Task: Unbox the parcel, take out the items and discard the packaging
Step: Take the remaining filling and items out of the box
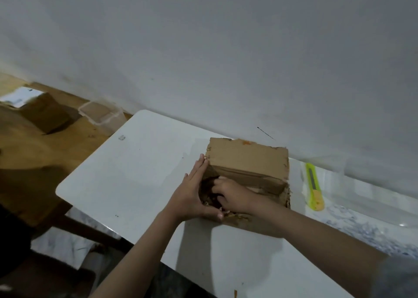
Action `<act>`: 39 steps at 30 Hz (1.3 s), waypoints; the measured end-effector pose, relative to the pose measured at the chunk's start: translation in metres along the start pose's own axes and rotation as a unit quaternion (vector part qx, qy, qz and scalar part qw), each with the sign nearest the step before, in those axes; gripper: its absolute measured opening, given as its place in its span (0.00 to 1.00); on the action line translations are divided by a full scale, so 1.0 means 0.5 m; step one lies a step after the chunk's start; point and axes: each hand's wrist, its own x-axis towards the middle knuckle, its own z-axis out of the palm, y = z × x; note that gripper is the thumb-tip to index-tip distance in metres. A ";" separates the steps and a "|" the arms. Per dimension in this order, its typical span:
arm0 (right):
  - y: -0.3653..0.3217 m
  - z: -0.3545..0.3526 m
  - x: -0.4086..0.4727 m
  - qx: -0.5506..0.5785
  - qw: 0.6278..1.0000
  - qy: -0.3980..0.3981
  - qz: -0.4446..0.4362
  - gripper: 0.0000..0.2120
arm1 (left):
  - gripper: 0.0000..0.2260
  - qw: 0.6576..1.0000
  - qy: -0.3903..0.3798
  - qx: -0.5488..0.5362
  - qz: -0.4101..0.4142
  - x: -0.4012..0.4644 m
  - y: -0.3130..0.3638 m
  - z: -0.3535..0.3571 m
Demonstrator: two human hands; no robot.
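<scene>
The cardboard parcel (pixel 246 173) sits on the white table (pixel 126 175), close against the grey wall (pixel 226 48), with its far flap standing up and its near edges torn and ragged. Both of the person's hands are at its left near corner, where the top is open to a dark hollow. The left hand (pixel 190 196) lies flat against the box's left side, fingers straight and together pointing toward the wall, the thumb hooked round under the near edge of the torn cardboard. The right hand (pixel 230 196) comes in from the right over the box top and its fingers curl down into the opening; what they have hold of inside, if anything, I cannot tell, as the hollow is too dark. Both forearms reach up from the bottom of the view, bare, the right one crossing the near side of the box.

Just to the right of the parcel, apart from it, a yellow-green utility knife (pixel 314 189) lies along the table on a clear plastic sheet (pixel 362 198). Off to the left, beyond the table's rounded corner, there is a wooden surface (pixel 34 148) carrying a second brown box (pixel 43 112) with a white label on top and a clear plastic container (pixel 101 113)
</scene>
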 end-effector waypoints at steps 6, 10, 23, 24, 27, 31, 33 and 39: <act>0.025 -0.031 -0.028 -0.010 1.000 0.019 -0.015 0.09 | 0.62 1.000 0.009 -0.004 -0.005 -0.002 0.000 0.003; 0.040 -0.043 -0.066 0.075 0.992 0.095 0.029 0.12 | 0.62 1.000 0.011 -0.014 -0.004 -0.003 -0.001 0.005; 0.020 -0.001 -0.055 0.101 0.975 0.117 0.158 0.21 | 0.63 1.000 0.015 -0.018 0.007 0.000 -0.006 0.009; 0.015 0.001 -0.049 0.097 0.976 0.119 0.152 0.21 | 0.63 1.000 0.015 -0.017 0.008 0.000 -0.006 0.009; -0.001 0.004 -0.031 0.061 0.985 0.116 0.113 0.18 | 0.63 1.000 0.012 -0.020 0.009 -0.002 -0.006 0.008; -0.008 0.005 -0.008 0.015 0.993 0.096 0.060 0.10 | 0.62 1.000 0.011 -0.022 0.016 -0.001 -0.008 0.008; -0.004 0.007 -0.004 0.004 0.995 0.088 0.051 0.09 | 0.62 1.000 0.012 -0.019 0.019 0.000 -0.009 0.009; -0.001 0.013 -0.002 -0.014 0.995 0.080 0.051 0.09 | 0.62 0.999 0.026 -0.018 0.027 0.001 -0.014 0.015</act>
